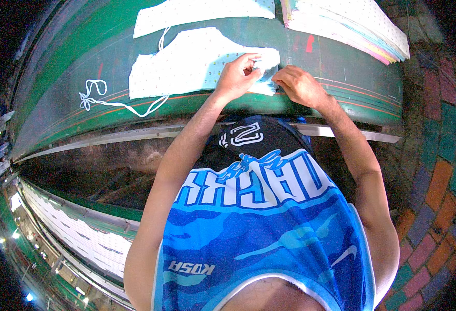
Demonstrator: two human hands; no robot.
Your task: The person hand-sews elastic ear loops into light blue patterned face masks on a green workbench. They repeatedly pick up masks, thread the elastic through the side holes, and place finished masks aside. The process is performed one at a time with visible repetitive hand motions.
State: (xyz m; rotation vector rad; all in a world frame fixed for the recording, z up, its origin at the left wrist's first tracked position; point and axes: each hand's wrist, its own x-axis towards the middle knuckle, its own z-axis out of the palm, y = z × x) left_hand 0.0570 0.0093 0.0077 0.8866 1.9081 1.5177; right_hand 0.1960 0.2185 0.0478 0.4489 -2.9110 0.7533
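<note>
A white cloth piece point(186, 62) with a small dotted print lies flat on the green table in front of me. Its right end is bunched and lifted under my left hand point(238, 75), whose thumb and fingers pinch the fabric. Just beyond that end, my right hand point(300, 85) has its fingers curled and pressed together at the cloth's edge; what they hold, if anything, is hidden. A thin white cord point(129, 106) runs from under the cloth's near edge and ends in a looped tangle to the left.
Another printed white cloth piece point(207, 14) lies farther back, a cord between it and the nearer one. A thick stack of cloth pieces point(349, 26) sits at the far right of the green table point(336, 57). Coloured paving point(440, 181) covers the floor at right.
</note>
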